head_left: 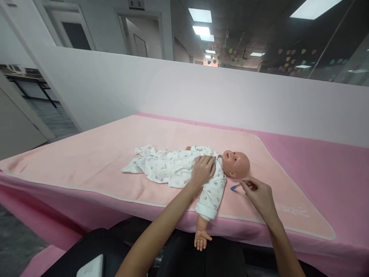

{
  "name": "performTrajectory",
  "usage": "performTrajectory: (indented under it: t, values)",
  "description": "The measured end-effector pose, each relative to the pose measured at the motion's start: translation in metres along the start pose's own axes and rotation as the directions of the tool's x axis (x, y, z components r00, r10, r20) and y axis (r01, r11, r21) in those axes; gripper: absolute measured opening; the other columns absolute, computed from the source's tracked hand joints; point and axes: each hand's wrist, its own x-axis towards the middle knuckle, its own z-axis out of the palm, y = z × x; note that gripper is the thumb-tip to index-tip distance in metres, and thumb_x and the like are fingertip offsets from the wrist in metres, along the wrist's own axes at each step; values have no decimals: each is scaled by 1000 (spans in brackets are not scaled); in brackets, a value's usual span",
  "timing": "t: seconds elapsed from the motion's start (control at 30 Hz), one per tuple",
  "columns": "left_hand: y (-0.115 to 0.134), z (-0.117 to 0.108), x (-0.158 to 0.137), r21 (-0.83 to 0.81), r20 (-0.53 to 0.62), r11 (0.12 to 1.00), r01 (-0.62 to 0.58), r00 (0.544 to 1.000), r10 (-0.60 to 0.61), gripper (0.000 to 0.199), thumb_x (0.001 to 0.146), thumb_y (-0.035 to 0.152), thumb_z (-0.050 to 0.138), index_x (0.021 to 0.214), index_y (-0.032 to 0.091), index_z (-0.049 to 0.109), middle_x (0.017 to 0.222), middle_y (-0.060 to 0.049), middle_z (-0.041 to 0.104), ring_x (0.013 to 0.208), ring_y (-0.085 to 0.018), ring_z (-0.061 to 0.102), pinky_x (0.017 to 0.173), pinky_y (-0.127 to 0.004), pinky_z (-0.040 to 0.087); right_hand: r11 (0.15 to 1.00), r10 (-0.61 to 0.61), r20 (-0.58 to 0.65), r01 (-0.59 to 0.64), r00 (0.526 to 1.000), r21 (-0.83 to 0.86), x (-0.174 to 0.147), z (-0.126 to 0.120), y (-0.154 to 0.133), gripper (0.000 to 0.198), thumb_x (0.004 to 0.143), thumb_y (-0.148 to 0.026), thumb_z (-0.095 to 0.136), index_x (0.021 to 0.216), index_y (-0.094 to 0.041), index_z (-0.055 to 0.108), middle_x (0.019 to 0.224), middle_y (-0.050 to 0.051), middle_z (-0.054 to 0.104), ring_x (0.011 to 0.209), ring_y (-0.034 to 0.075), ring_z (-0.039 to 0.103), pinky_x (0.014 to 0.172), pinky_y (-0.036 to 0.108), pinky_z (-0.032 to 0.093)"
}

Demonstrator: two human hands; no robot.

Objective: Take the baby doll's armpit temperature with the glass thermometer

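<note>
A baby doll (184, 163) in a white printed outfit lies on its back, its head (238, 165) to the right. My left hand (203, 169) rests on the doll's chest near the collar, fingers laid over the cloth. Beside the doll's head, my right hand (258, 192) pinches a thin stick with a blue end (235, 187), held just above the blanket; its exact kind is too small to make out. The doll's near arm (203, 227) hangs over the table's front edge, between my forearms.
A peach blanket (100, 154) with a pale border covers much of the pink-covered table (317, 165). Behind stands a white partition (201, 92). A white object (90, 267) lies low at the left, near my lap.
</note>
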Motion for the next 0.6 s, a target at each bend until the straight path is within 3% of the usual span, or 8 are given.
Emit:
performTrajectory:
  t: [0.23, 0.4, 0.47, 0.53, 0.6]
  values:
    - [6, -2, 0, -15, 13, 995, -99, 995, 99, 21, 86, 18, 41, 99, 16, 57, 92, -6, 61, 86, -18, 53, 82, -36, 37, 998, -3, 111, -4, 994, 60, 6, 21, 13, 37, 79, -50, 48, 73, -17, 66, 62, 3, 63, 55, 15, 57, 53, 23, 42]
    - [9, 2, -3, -56, -1, 996, -73, 997, 73, 18, 85, 17, 42, 94, 17, 58, 90, -5, 62, 85, -18, 53, 81, -35, 37, 994, 17, 232, 8, 973, -106, 4, 36, 19, 37, 82, -40, 44, 63, -18, 66, 70, 5, 68, 66, 18, 61, 62, 26, 42]
    - [11, 3, -4, -80, 1, 996, -35, 999, 35, 17, 86, 18, 43, 93, 18, 58, 90, -5, 61, 84, -18, 53, 79, -35, 37, 990, -1, 301, 43, 954, -131, 13, 26, 12, 39, 83, -37, 43, 59, -17, 65, 62, 4, 66, 59, 17, 59, 57, 26, 41]
    - [11, 4, -5, -88, -5, 996, 12, 1000, -12, 17, 85, 19, 44, 95, 19, 58, 90, -5, 61, 84, -19, 53, 78, -35, 36, 992, -40, 403, 84, 914, -93, 28, 0, -1, 38, 81, -37, 46, 56, -15, 63, 56, 4, 63, 52, 16, 56, 51, 25, 39]
    - [12, 5, -5, -84, -14, 995, 48, 999, -50, 19, 84, 19, 44, 98, 19, 58, 90, -6, 61, 84, -19, 53, 78, -35, 36, 993, -114, 450, 93, 886, 68, 44, -36, -16, 30, 78, -39, 53, 67, -15, 67, 64, 4, 66, 57, 16, 59, 50, 25, 43]
